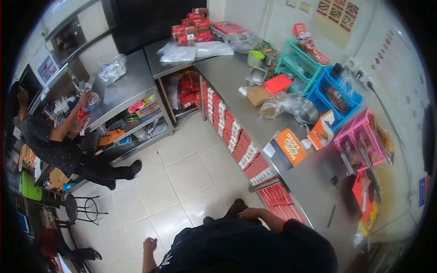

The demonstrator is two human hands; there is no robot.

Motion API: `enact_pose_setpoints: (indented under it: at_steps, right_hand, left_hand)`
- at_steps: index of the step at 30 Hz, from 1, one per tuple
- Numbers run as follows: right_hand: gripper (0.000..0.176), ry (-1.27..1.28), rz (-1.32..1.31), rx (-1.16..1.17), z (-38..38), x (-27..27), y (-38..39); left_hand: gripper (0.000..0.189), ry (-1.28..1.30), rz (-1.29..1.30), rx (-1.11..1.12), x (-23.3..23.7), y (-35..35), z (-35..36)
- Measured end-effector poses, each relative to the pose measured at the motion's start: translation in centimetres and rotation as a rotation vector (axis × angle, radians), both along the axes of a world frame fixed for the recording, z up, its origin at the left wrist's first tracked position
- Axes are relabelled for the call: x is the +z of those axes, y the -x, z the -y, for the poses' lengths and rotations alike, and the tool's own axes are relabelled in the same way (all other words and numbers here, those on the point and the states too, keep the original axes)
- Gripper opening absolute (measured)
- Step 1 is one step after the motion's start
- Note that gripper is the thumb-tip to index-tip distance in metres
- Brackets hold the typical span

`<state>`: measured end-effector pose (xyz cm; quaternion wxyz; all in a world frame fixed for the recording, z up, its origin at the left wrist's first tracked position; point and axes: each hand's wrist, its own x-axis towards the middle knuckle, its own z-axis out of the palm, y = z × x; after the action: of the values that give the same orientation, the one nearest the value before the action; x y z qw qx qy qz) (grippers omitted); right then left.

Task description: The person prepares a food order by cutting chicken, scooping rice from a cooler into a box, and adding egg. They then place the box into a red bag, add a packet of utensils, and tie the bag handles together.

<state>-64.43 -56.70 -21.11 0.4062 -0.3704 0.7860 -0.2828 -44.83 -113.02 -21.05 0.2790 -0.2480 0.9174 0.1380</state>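
My left hand (pixel 150 244) hangs at my side over the tiled floor, its fingers loosely curled with nothing visible in them. In front of my dark shirt is my right hand (pixel 248 213), close to the waist, fingers loosely stretched and seemingly holding nothing. The steel counter (pixel 314 195) runs along my right side. On it lie an orange printed box (pixel 290 149), a second orange box (pixel 321 130) and a dark strip (pixel 331 216). Neither hand touches them. Red and white flat boxes (pixel 246 157) are stacked under the counter.
A co-worker (pixel 50 136) stands at the left bench (pixel 132 82), hands near a cup (pixel 92 101). A black stool (pixel 72 207) stands on the floor at left. Green (pixel 291 61), blue (pixel 337 98) and pink racks (pixel 362 141) line the wall. Another person's leg shows at lower left.
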Motion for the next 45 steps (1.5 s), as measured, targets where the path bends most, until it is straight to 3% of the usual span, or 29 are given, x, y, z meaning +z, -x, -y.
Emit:
enact_pose_setpoints:
  at_steps: [2, 3, 4, 5, 6, 7, 8, 9, 11, 12, 14, 17, 18, 19, 20, 22, 24, 26, 28, 30, 32, 34, 39, 42, 43, 45]
  right_hand:
    - [0.03, -0.131, -0.041, 0.046, 1.3, 0.2, 3.1]
    - [0.032, -0.389, -0.179, 0.185, 2.4, 1.5, 6.5]
    - [0.027, -0.353, -0.274, -0.178, 2.2, 1.3, 8.9]
    - [0.023, -0.3, -0.347, -0.4, 2.3, 2.7, 12.2]
    - [0.021, -0.099, -0.384, -0.647, 2.4, 3.6, 15.4]
    - [0.024, -0.136, -0.473, -0.725, 2.1, 3.3, 19.5]
    - [0.027, -0.015, -0.391, -1.03, 3.7, 8.2, 21.7]
    - [0.033, 0.28, -0.496, -1.089, 1.9, 3.3, 26.7]
    - [0.032, 0.217, -0.551, -1.224, 3.1, 9.4, 33.3]
    - [0.032, 0.216, -0.549, -1.23, 3.2, 10.1, 36.7]
    - [0.037, 0.076, -0.941, -1.099, 3.0, 11.3, 42.7]
    - [0.038, 0.05, -0.964, -1.122, 3.7, 12.3, 49.8]
    - [0.038, 0.047, -0.966, -1.123, 3.7, 13.1, 51.7]
    - [0.038, 0.013, -1.0, -1.145, 3.4, 13.8, 53.4]
    - [0.039, -0.02, -1.029, -1.164, 3.6, 15.0, 54.6]
    - [0.049, -0.11, -1.08, -1.155, 3.1, 18.8, 55.6]
    - [0.057, -0.299, -1.387, -1.214, 3.0, 21.1, 56.1]
    - [0.05, -0.547, -1.268, -1.232, 1.4, 19.7, 56.9]
    - [0.042, -0.729, -1.058, -1.06, -0.7, 17.7, 57.8]
    - [0.031, -0.691, -0.905, -1.13, -1.5, 16.2, 59.4]
    - [0.022, -0.632, -1.095, -1.089, -0.6, 16.4, 60.3]
    - [0.019, -0.556, -0.959, -1.22, 0.7, 17.6, 61.9]
    - [0.03, -0.626, -0.702, -1.42, 3.0, 18.1, 64.7]
    - [0.042, -0.76, -0.777, -1.556, 5.7, 21.4, 66.4]
    - [0.045, -0.735, -0.788, -1.637, 6.1, 22.1, 66.8]
    - [0.047, -0.739, -0.792, -1.74, 6.9, 23.1, 67.3]
  left_hand:
    - [0.044, 0.039, 0.231, 0.05, -1.1, -2.0, -0.7]
    - [0.042, -0.004, 0.188, 0.03, -7.0, -4.5, 0.1]
    - [0.041, -0.036, 0.268, 0.038, -7.5, -4.8, -0.1]
    - [0.04, -0.08, 0.306, 0.043, -7.6, -4.1, -0.7]
    - [0.04, -0.114, 0.326, 0.048, -7.8, -2.8, -1.4]
    - [0.039, -0.144, 0.331, 0.053, -7.9, -1.2, -1.8]
    - [0.038, -0.164, 0.329, 0.047, -8.1, 0.9, -2.1]
    - [0.038, -0.182, 0.308, 0.036, -8.1, 3.6, -2.3]
    - [0.037, -0.197, 0.252, -0.002, -8.4, 9.4, -2.2]
    - [0.036, -0.193, 0.214, -0.028, -8.3, 12.9, -1.9]
    - [0.035, -0.148, 0.102, -0.137, -7.8, 20.6, -1.1]
    - [0.033, 0.031, -0.233, -0.417, -6.0, 33.5, 0.3]
    - [0.033, 0.005, -0.345, -0.322, -4.4, 38.2, 0.0]
    - [0.033, -0.269, -0.408, 0.033, -2.8, 42.5, -0.5]
    - [0.036, -0.432, -0.476, 0.241, -0.5, 46.7, -1.5]
    - [0.028, -0.546, -0.636, 0.271, 1.3, 53.8, -3.1]
    - [0.021, -0.729, -0.72, 0.246, 4.2, 60.6, -5.6]
    - [0.02, -0.831, -0.722, 0.188, 6.8, 67.1, -7.9]
    - [0.02, -0.829, -0.727, 0.014, 8.9, 73.7, -9.7]
    - [0.021, -0.831, -0.728, -0.057, 9.9, 80.8, -11.7]
    - [0.022, -0.749, -0.787, -0.216, 10.7, 88.7, -13.4]
    - [0.022, -0.829, -0.82, -0.318, 12.2, 97.2, -15.8]
    - [0.021, -0.912, -0.879, -0.682, 19.3, 117.8, -24.3]
    - [0.017, -0.948, -1.132, -0.946, 19.2, 131.0, -31.7]
    - [0.015, -0.907, -1.108, -0.996, 19.6, 134.9, -34.3]
    - [0.014, -0.965, -1.214, -0.982, 19.7, 141.9, -40.1]
